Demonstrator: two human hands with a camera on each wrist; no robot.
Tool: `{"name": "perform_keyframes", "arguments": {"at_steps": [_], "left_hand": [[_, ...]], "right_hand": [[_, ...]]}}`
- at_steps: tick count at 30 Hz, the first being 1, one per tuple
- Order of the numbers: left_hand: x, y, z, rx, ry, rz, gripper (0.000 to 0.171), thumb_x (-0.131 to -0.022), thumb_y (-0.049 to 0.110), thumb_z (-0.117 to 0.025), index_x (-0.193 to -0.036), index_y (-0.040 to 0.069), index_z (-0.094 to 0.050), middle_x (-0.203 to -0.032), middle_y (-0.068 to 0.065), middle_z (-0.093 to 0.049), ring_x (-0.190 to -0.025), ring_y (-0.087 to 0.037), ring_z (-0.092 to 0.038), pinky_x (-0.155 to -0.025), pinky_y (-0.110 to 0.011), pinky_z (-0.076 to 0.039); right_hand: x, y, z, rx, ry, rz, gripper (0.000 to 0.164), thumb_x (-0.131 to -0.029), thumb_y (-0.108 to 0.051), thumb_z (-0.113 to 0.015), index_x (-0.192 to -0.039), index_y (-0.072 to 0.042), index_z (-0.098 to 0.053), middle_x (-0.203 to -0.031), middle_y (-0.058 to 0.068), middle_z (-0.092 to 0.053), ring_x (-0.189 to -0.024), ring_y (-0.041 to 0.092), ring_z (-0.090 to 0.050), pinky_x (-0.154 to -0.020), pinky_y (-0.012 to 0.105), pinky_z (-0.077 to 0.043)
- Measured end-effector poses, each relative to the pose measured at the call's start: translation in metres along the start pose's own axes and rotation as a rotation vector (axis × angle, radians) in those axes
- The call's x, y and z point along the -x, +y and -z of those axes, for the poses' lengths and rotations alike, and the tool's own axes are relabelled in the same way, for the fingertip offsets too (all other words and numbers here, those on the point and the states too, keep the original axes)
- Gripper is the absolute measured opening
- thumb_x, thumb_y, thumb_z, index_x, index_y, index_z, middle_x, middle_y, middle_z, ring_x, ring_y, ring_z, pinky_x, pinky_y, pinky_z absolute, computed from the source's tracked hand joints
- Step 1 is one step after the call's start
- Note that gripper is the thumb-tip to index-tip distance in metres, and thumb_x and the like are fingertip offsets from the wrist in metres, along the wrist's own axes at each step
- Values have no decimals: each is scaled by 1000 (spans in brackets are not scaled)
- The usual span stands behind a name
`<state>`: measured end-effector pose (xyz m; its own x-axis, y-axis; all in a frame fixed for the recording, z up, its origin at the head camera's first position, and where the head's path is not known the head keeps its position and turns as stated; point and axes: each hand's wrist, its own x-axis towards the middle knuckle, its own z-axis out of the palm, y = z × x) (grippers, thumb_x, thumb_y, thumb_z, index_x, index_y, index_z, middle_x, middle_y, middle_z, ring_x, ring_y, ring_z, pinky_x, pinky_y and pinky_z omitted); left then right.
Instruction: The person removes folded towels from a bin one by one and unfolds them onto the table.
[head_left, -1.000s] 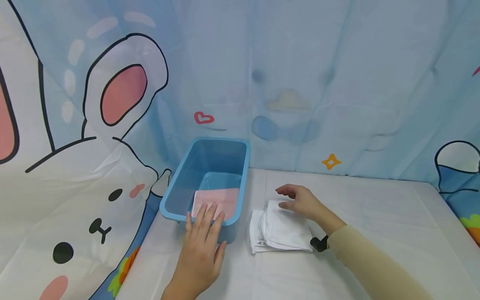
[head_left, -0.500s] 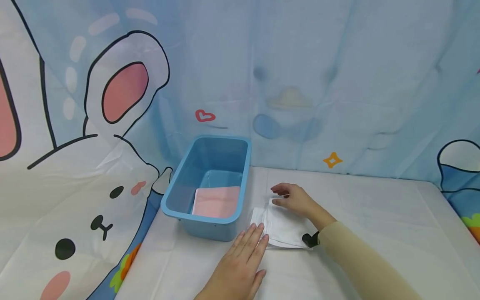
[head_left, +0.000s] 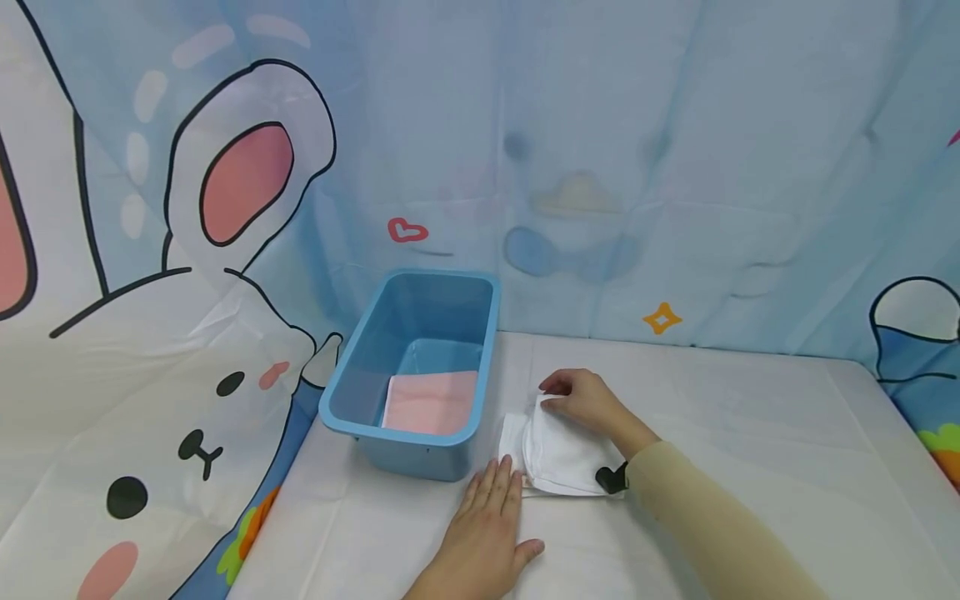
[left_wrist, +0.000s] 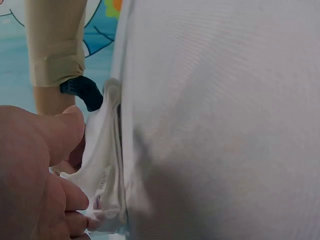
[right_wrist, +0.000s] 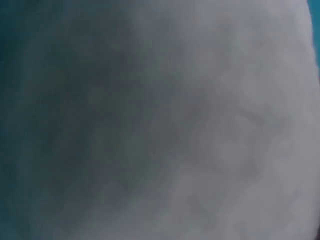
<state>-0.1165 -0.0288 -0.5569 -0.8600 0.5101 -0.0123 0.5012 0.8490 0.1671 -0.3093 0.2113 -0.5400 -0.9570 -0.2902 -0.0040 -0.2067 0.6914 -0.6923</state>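
Steadying the white cloth, on the table right of the blue tub: left hand, fingers straight, touches its near-left edge; right hand pinches its far corner. Light, even pressure should avoid creasing. Soft-looking folded layers; smooth round-cornered tub, pink cloth inside.

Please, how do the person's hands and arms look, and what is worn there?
Both the left hand and the right hand are bare, without gloves. On the right, a plain beige sleeve ends near the hand, with a curved black piece beside its end. No sleeve shows on the left.
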Motion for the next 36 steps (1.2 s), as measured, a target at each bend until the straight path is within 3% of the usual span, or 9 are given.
{"name": "perform_keyframes", "arguments": {"at_steps": [7,16,21,27,32,36], "left_hand": [[-5,-2,-6,48,-52,26,91,-107,67,-48,-168,2,-31,-180,-20,-18,-169,-36,-17,-133,-55,-28],[-9,-4,-10,49,-83,42,90,-108,68,-44,-168,2,-33,-181,-18,-17,-169,-34,-17,-133,-54,-27],[-11,-5,-11,57,-98,53,90,-107,68,-43,-167,2,-35,-180,-19,-18,-169,-34,-17,-134,-54,-27],[-13,-4,-8,75,-104,65,89,-107,67,-45,-165,0,-38,-180,-18,-20,-169,-34,-19,-134,-54,-26],[-13,-3,-8,75,-104,63,86,-108,66,-45,-165,2,-39,-180,-17,-20,-169,-33,-20,-134,-54,-26],[-12,-2,-9,76,-105,63,85,-108,65,-46,-165,2,-39,-180,-17,-20,-168,-34,-21,-134,-54,-26]], "right_hand": [[3,-1,-3,-27,9,4,3,-95,-19,-81,-93,-17,-80,-95,-2,-78,-93,16,-67,-89,37,-53],[6,-8,9,-128,2,110,5,-100,-12,-75,-98,-9,-71,-90,2,-73,-84,12,-60,-82,29,-50],[12,-14,22,-247,-39,104,9,-101,-9,-74,-102,-1,-68,-77,1,-65,-73,8,-54,-69,24,-47],[22,-15,40,-433,-110,39,17,-103,-11,-71,-108,4,-64,-76,-5,-63,-72,6,-54,-68,24,-48],[31,-6,55,-610,-186,23,8,-106,-10,-66,-105,-3,-63,-75,-10,-60,-70,4,-56,-65,22,-50],[40,5,68,-673,-222,55,7,-107,-8,-64,-100,-11,-66,-75,-13,-59,-63,6,-48,-54,28,-37]]}}
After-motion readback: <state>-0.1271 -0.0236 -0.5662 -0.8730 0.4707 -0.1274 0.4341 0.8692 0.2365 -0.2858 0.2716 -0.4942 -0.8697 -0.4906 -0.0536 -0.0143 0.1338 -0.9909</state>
